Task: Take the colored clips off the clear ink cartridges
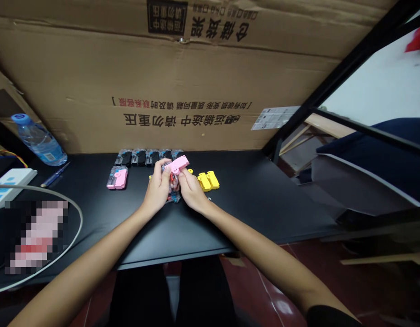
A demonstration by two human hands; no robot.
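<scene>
Plastic part (180,163), pink, smooth, blocky, clamped in left hand (157,187) and right hand (195,191) above smooth black table (257,204). Yellow rectangular pieces (209,180) just beside right hand; clear-shelled units (139,157) lined up along brown cardboard (94,77).

Left hand (157,185) and right hand (192,188) hold a pink piece (179,163) above a table (250,204).

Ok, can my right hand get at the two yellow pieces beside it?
Probably yes: nothing visible blocks the yellow pieces from the right hand, though it's busy at the pink piece.
</scene>
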